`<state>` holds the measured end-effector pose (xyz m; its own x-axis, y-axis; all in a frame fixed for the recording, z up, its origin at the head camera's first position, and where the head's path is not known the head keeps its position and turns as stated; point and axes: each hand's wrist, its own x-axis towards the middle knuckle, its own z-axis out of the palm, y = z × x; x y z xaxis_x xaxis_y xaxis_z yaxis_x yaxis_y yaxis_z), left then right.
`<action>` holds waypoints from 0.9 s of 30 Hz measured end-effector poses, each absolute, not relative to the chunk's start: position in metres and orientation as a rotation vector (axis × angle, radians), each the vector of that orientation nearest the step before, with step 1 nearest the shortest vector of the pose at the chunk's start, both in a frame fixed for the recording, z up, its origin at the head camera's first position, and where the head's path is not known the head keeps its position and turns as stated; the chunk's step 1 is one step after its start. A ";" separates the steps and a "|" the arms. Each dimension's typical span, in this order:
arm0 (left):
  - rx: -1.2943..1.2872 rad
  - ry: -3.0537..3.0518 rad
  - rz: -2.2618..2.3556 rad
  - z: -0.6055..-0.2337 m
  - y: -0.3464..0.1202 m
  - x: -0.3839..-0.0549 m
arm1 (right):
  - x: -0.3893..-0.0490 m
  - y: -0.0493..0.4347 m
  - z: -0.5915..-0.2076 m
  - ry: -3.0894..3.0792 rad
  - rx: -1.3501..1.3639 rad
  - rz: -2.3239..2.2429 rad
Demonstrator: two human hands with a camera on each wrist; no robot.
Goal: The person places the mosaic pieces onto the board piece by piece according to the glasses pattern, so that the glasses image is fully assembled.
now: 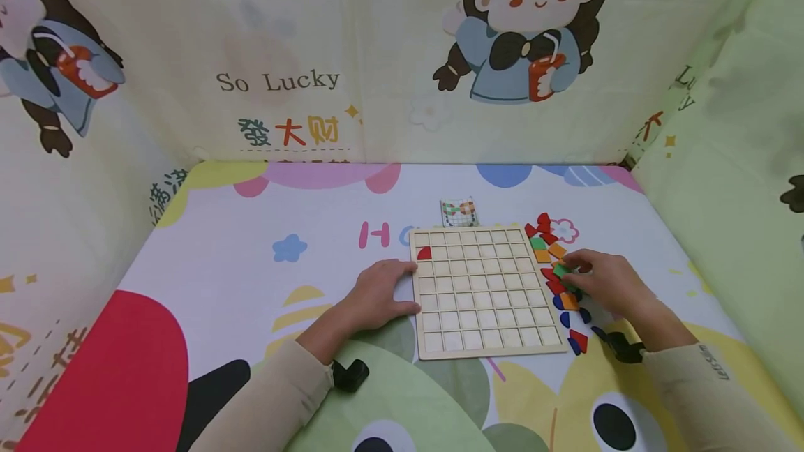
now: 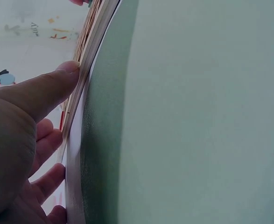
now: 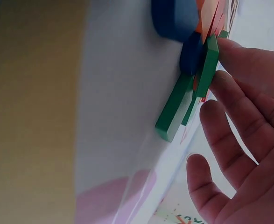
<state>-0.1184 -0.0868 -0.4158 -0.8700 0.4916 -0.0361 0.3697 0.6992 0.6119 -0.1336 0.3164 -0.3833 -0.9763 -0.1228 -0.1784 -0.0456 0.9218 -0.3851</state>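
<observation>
The right hand (image 1: 606, 283) lightly pinched a green piece (image 1: 561, 271) among coloured pieces (image 1: 556, 287) just right of the gridded board (image 1: 484, 291); the left hand's (image 1: 377, 295) spread fingers touched the board's left edge. The piece appeared light, stiff, smooth, best gripped by opposite edges.

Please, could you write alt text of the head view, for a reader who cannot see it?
A person's right hand seems to pinch a green piece among colourful pieces beside a wooden grid board, while the left hand touches the board's opposite edge. One red quarter-circle piece sits in the grid's leftmost column. The board lies on a cartoon-printed tablecloth.
</observation>
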 end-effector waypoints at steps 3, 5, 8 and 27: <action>0.694 2.711 0.912 -0.415 -0.087 -0.118 | -0.135 0.315 -0.384 2.880 -0.144 -0.584; 0.692 2.710 0.916 -0.414 -0.087 -0.118 | -0.136 0.314 -0.385 2.882 -0.152 -0.574; 0.690 2.705 0.922 -0.413 -0.087 -0.118 | -0.137 0.313 -0.386 2.886 -0.157 -0.556; 0.671 2.699 0.921 -0.413 -0.087 -0.118 | -0.144 0.278 -0.379 2.921 -0.337 -0.694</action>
